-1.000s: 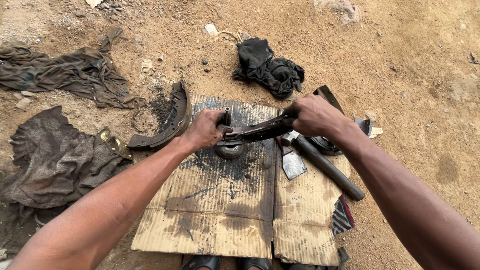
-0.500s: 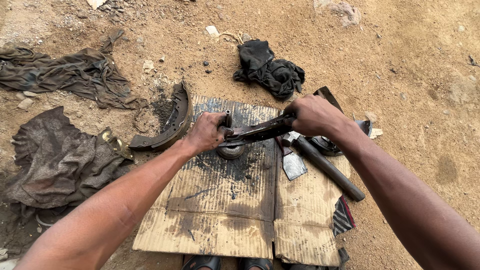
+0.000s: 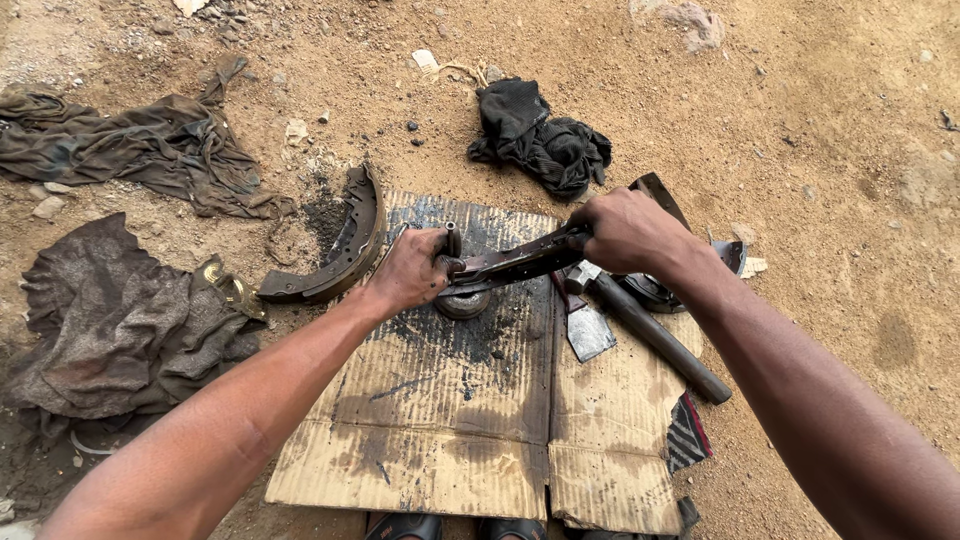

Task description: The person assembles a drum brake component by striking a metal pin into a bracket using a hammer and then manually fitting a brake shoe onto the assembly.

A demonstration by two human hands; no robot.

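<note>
Shoes: two dark shoe tips [image 3: 455, 526] peek out at the very bottom, under the near edge of the cardboard.
Cardboard: a dirty brown sheet [image 3: 440, 420] lies flat on the sandy ground, with black smears in the middle.
Striped scrap: a small dark striped piece [image 3: 688, 432] sits at the right edge of the cardboard.
Hammer: a hammer with a long dark handle [image 3: 655, 335] lies on the right part of the cardboard.
Left hand: the left hand [image 3: 412, 270] is closed tight around one end of the curved metal piece.
Curved metal piece: the dark curved piece [image 3: 515, 262] is held up over the cardboard, between both hands, above a small round metal part [image 3: 462, 303].
Right hand: the right hand [image 3: 628, 230] is clenched on the other end of the same piece.
Second curved piece: another one [image 3: 345, 245] lies on the ground just left of the cardboard.
Rags: a big dirty cloth [image 3: 110, 325] lies to the left, and a black cloth [image 3: 545, 140] lies farther away on the sand.
</note>
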